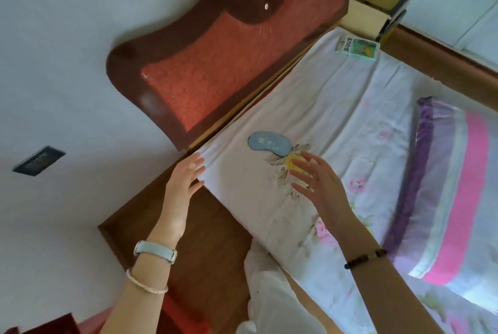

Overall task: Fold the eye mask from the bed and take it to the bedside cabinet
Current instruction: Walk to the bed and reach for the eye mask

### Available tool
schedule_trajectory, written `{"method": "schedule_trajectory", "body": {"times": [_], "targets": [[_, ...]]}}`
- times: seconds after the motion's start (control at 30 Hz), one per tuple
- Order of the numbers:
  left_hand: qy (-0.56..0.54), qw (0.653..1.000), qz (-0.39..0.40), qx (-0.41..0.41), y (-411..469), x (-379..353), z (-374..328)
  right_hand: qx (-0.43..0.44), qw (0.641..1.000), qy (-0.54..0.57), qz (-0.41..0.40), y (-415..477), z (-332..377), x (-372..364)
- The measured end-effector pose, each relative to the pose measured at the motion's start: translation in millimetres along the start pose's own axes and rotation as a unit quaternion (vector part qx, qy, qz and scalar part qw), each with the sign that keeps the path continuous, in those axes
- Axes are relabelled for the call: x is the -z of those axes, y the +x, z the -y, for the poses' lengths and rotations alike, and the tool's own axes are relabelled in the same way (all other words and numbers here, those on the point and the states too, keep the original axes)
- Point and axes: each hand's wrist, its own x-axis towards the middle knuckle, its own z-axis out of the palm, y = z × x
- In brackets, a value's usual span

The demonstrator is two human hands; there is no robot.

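- Head view: the eye mask (269, 143), blue-grey with a dark edge, lies flat and unfolded on the white flowered sheet of the bed (336, 118), near the headboard (215, 64).
- The left hand (183, 180) is at the corner of the mattress, fingers spread wide and holding nothing; its fingertips are at the sheet's edge, but I cannot tell if they touch it.
- The right hand (320, 185) hovers over the sheet just beside the mask, on the side toward the camera; it is also open with fingers apart and empty, not touching the mask.
- The left wrist carries a pale blue watch band (155, 251) and a thin bangle; the right wrist carries a bead bracelet (366, 258).
- The bedside cabinet (377, 2), yellow with a dark frame, stands at the far end of the headboard, well apart from the mask.
- A small green packet (358, 48) lies on the bed near this cabinet.
- A striped pink and purple quilt (452, 193) lies folded to the right.
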Motion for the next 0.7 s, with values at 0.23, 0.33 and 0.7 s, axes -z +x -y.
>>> {"method": "schedule_trajectory", "body": {"times": [0.23, 0.33, 0.7], "targets": [[0.133, 0.990, 0.048, 0.013, 130.1, -26.8, 1.3, -0.010, 0.998, -0.032, -0.054, 104.8, 12.5, -10.3], [0.171, 0.982, 0.069, 0.042, 177.3, -34.7, 21.3, 0.012, 0.993, -0.098, -0.063, 143.9, 8.8, -10.6], [0.258, 0.947, 0.105, 0.162, 323.3, -71.9, 151.6, -0.028, 0.959, -0.259, -0.109, 286.7, -95.9, 18.8]]}}
